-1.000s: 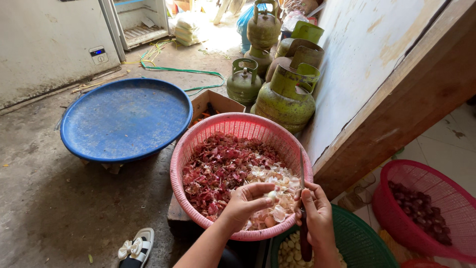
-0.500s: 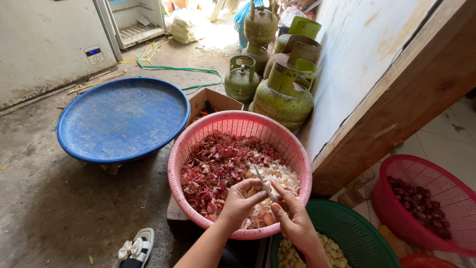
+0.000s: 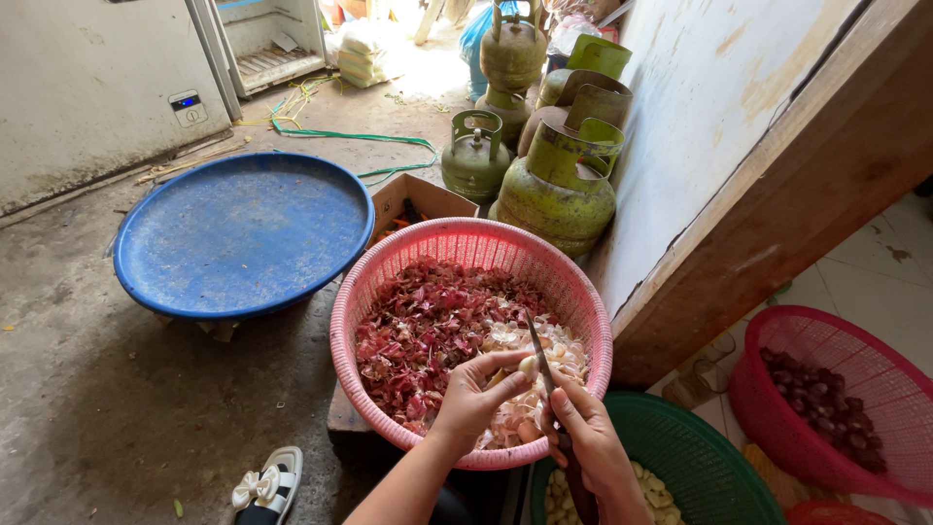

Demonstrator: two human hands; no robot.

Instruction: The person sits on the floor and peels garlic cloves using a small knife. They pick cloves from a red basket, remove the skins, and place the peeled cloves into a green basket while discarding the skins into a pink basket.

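A pink basket (image 3: 389,272) in front of me holds red shallot skins and pale garlic skins (image 3: 428,321). Over its near edge my left hand (image 3: 476,394) pinches a small pale garlic clove (image 3: 528,366). My right hand (image 3: 588,437) grips a thin knife (image 3: 540,356) whose blade points up and touches the clove. Below my right hand a green basket (image 3: 700,457) holds peeled cloves (image 3: 556,496).
A blue round tub (image 3: 243,233) lies upside down on the concrete floor at left. Several green gas cylinders (image 3: 559,185) stand along the wall behind. A red basket of dark shallots (image 3: 826,399) sits at right. A white sandal (image 3: 267,486) lies near my feet.
My hands have come together over the basket's near edge. The knife blade now stands upright against the clove in my left fingers.
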